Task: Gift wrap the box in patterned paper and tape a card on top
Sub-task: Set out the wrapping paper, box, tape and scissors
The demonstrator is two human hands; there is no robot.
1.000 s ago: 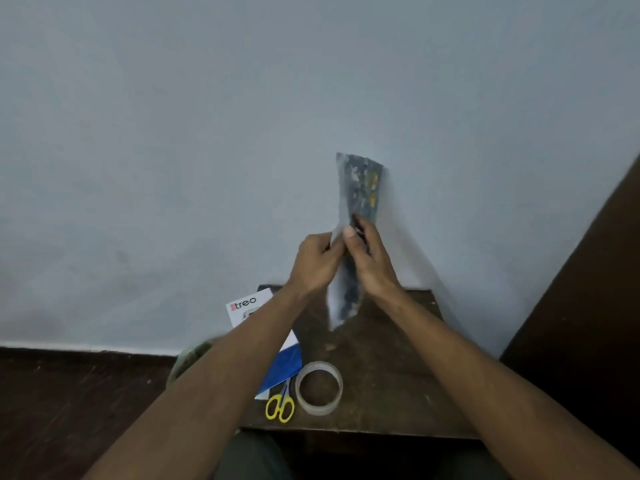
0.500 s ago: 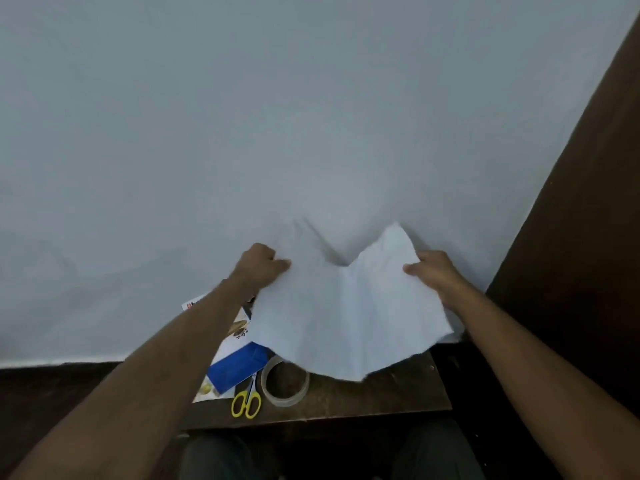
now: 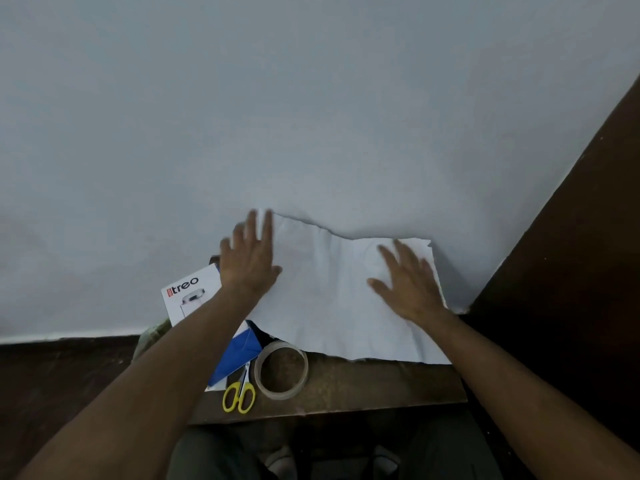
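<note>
Head view: wrapping paper [image 3: 332, 306] lies white side up on the table [image 3: 363, 382], behind the tape roll [image 3: 281, 369]. Left hand [image 3: 250, 261] and right hand [image 3: 410, 284] press it, fingers spread. Best sweep outward from the middle, flattening creases.

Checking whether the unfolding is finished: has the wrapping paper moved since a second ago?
Yes. The wrapping paper, earlier held upright and folded above the table, now lies spread white side up on it, beside the tape roll, under both flat hands.
</note>
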